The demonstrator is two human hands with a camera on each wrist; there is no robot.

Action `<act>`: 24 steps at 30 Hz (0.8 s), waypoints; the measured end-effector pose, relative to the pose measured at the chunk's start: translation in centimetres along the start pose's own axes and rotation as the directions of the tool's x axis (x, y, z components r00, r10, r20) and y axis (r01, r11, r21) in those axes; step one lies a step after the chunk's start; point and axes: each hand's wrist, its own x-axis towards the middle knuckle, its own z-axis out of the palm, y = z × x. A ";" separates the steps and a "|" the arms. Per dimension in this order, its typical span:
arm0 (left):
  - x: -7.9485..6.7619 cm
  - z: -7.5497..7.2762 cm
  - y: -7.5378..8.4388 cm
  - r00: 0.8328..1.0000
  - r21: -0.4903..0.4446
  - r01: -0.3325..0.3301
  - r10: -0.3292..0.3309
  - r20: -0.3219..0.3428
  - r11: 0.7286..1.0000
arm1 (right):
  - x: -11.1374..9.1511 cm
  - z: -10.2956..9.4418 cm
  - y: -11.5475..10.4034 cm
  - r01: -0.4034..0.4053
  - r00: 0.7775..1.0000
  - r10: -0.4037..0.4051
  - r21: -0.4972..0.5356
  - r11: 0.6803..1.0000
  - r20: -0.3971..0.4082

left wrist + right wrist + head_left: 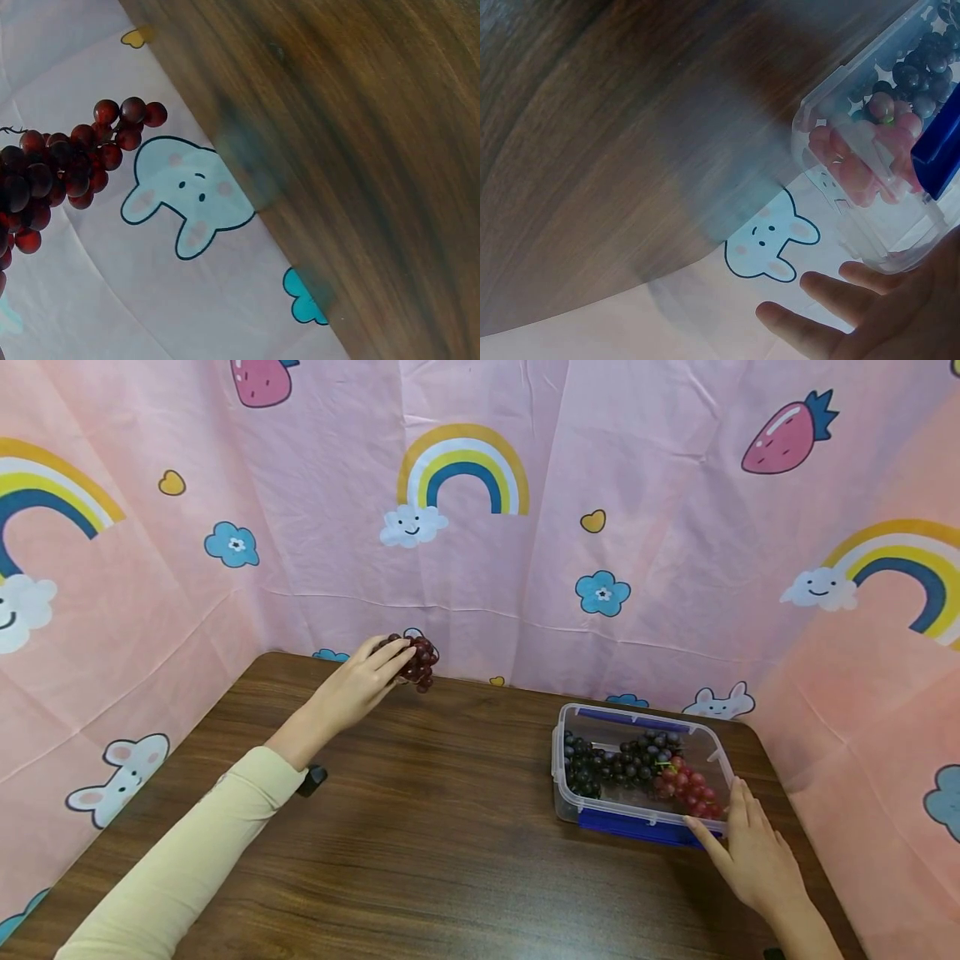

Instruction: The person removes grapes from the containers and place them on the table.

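A bunch of dark red grapes is held in my left hand, above the far left part of the table. In the left wrist view the dark red grapes hang at the left edge, and the hand itself is out of sight. My right hand touches the near right corner of a clear plastic container with blue clips, its fingers fairly straight along the side. Inside the container lie black grapes and a bunch of lighter red grapes. The right wrist view shows extended fingers beside the container wall.
The brown wooden table is enclosed by a pink patterned cloth behind and at both sides. A small black object shows by the left wrist. The container stands near the table's right side.
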 end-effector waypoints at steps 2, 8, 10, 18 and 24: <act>-0.3 0.2 -0.1 1.000 -0.003 0.000 0.000 -0.009 1.000 | 0.0 0.0 0.0 -0.002 1.000 0.002 0.000 1.000 0.001; -1.1 0.9 -0.3 1.000 0.016 -0.009 0.010 -0.030 1.000 | 0.0 0.0 0.0 -0.001 1.000 0.001 0.004 1.000 0.001; -1.4 1.0 -0.3 0.999 0.018 -0.004 0.004 -0.031 1.000 | 0.0 0.0 0.0 0.001 1.000 -0.001 0.004 1.000 0.001; -2.9 1.8 -0.5 0.997 -0.013 0.051 -0.052 -0.053 0.999 | 0.1 0.0 0.1 0.000 1.000 0.000 0.003 1.000 0.001; -4.2 2.3 -0.5 0.991 -0.002 0.128 -0.128 -0.033 0.992 | 0.0 0.0 0.1 0.001 1.000 -0.001 0.005 1.000 0.000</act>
